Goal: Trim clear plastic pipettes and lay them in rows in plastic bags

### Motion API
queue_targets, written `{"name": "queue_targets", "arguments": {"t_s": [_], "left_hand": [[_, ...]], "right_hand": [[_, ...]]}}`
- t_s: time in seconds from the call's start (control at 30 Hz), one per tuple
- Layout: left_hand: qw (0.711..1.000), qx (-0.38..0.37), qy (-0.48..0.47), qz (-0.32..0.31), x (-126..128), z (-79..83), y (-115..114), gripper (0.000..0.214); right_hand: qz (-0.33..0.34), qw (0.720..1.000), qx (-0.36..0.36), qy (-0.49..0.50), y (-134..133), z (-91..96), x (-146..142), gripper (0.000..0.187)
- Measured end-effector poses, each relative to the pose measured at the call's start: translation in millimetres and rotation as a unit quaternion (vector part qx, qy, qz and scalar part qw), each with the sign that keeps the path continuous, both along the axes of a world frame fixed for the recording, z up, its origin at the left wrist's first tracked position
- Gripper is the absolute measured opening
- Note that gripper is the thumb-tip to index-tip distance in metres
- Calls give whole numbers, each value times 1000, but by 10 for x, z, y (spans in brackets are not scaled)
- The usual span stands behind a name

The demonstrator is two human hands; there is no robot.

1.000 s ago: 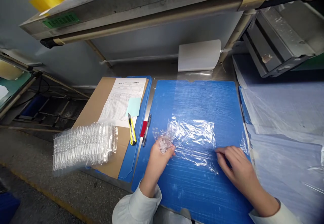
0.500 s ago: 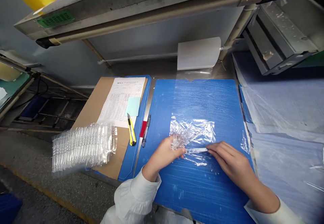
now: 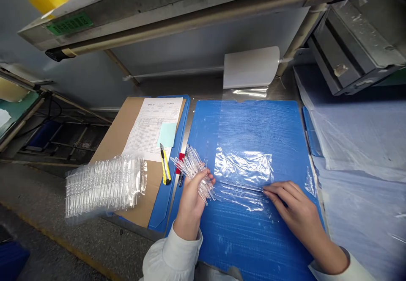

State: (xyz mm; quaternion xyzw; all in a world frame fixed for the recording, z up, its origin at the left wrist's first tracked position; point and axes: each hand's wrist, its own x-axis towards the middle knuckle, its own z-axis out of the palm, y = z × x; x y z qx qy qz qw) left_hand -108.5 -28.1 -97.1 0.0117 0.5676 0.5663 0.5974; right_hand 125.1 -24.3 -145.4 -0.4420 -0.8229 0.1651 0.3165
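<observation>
Clear sticks (image 3: 191, 164), blue mat (image 3: 241, 238) (scuffed paler), yellow-and-black cutter (image 3: 165, 166); the half-hidden pen (image 3: 181, 180) seems black.

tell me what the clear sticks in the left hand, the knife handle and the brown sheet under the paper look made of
Clear sticks in the left hand: probably glossy plastic, see-through with bright glints, though glass can't be ruled out.
Knife handle: likely smooth plastic, judging by its solid yellow and black colouring.
Brown sheet: looks like matte cardboard, plain tan without shine.

At left of the frame, paper sheet (image 3: 144, 135) atop cardboard (image 3: 119, 135). At centre, plastic film (image 3: 244, 166) on mat (image 3: 247, 247), roll (image 3: 250, 67) behind. At right, layered sheets (image 3: 358, 209).
</observation>
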Motion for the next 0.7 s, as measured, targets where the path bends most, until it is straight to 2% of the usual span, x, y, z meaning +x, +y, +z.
{"name": "queue_targets", "arguments": {"t_s": [0.1,0.17,0.27,0.33,0.43,0.5,0.57,0.63,0.7], "left_hand": [[994,20,38,-102,-47,13,-12,25],[978,40,67,-193,-74,1,-7,26],[949,51,75,-303,-91,-11,26,30],[930,52,69,-358,-84,-3,59,31],[902,72,92,-415,-64,16,109,26],[892,81,109,-430,-55,13,136,25],[902,78,112,-411,-52,-10,157,27],[922,67,110,-364,-57,-40,171,31],[939,60,117,-317,-76,-57,170,32]], "right_hand": [[11,1000,8,-20,5,-49,58,10],[-2,999,19,-46,16,-56,62,12],[-31,998,14,-45,74,-10,-1,27],[-27,999,-27,-2,145,55,-71,33],[-34,986,-147,65,261,163,-146,30],[-34,971,-223,84,307,213,-145,26],[-22,963,-256,76,313,232,-109,25],[-15,967,-249,57,286,216,-53,25],[-25,977,-207,40,251,168,9,25]]}}
